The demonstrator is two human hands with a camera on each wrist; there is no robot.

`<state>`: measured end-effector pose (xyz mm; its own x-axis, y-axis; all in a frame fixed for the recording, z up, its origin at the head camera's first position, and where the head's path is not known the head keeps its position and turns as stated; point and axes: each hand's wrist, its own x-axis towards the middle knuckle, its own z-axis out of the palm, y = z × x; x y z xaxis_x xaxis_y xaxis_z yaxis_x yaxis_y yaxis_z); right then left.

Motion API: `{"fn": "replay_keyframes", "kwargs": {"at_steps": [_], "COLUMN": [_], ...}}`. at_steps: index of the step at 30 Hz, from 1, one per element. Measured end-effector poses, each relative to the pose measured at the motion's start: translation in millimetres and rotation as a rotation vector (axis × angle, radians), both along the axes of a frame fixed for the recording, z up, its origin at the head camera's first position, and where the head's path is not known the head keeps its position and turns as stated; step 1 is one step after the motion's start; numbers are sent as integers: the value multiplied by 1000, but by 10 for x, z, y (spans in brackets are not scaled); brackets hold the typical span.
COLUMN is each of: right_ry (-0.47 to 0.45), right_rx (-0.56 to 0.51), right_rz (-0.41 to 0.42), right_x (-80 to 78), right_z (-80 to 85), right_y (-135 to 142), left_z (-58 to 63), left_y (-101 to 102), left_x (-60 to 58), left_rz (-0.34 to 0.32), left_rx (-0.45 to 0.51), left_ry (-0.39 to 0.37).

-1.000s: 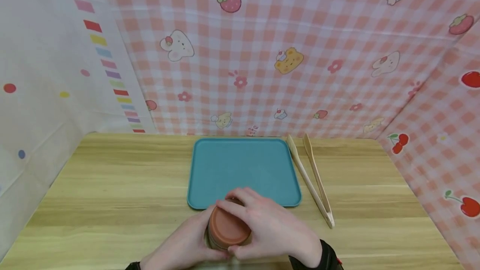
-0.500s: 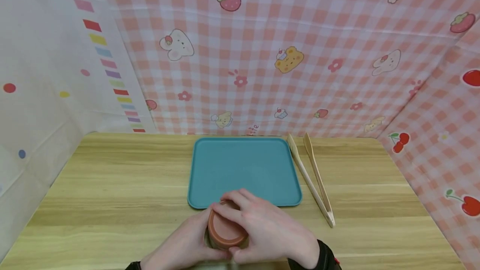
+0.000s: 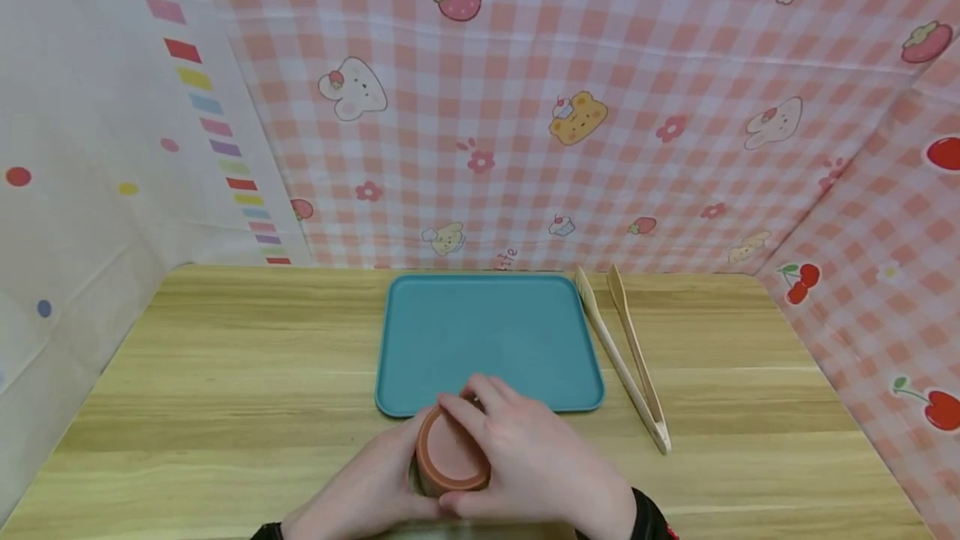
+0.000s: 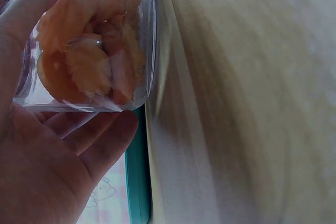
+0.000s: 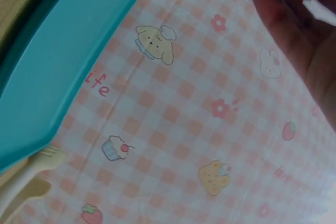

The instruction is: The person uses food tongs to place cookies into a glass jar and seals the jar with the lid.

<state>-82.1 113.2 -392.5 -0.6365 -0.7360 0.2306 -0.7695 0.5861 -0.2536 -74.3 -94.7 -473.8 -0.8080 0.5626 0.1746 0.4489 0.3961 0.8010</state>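
Note:
A clear jar with a flat brown lid stands at the front middle of the table in the head view. Orange chunks fill much of it; their exact kind is hard to tell. My left hand grips the jar's side, thumb on the near side and fingers behind. Over the lid lies my right hand, which grips the lid's rim between thumb and fingers. Only a bit of that right hand shows in the right wrist view, at its upper right.
Just beyond the jar lies a teal tray on the wooden table. Wooden tongs rest along the tray's right side. Patterned cloth walls enclose the table at the back and both sides.
On the lid, my right hand's fingers and thumb have shifted a little to the left, with a slight turn. My left hand stays on the jar. The tray and tongs have not moved.

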Motion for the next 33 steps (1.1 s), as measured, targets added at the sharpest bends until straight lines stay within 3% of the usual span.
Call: {"fn": "replay_keyframes", "kwargs": {"at_steps": [6, 10, 14, 18, 23, 27, 33], "right_ry": [89, 88, -5, -97, -141, -145, -128], "right_rx": [3, 21, 22, -43, -69, -55, -50], "right_rz": [-168, -177, -109, 53, 236, 267, 230], "right_x": [81, 93, 13, -98, -171, -193, -178], "right_z": [-63, -49, 18, 41, -4, -32, -44], "right_y": [-112, -100, 48, 195, 210, 193, 175], "left_z": [1, 10, 15, 9, 4, 10, 11], "left_y": [0, 3, 7, 3, -13, -19, -12], "left_x": [4, 0, -3, -1, 0, -10, -6], "left_rz": [7, 2, -2, -6, 6, 0, 2], "left_rx": [3, 1, 1, 8, -7, -5, -10], "left_ry": [23, 10, -7, 6, -7, -36, -40]}}
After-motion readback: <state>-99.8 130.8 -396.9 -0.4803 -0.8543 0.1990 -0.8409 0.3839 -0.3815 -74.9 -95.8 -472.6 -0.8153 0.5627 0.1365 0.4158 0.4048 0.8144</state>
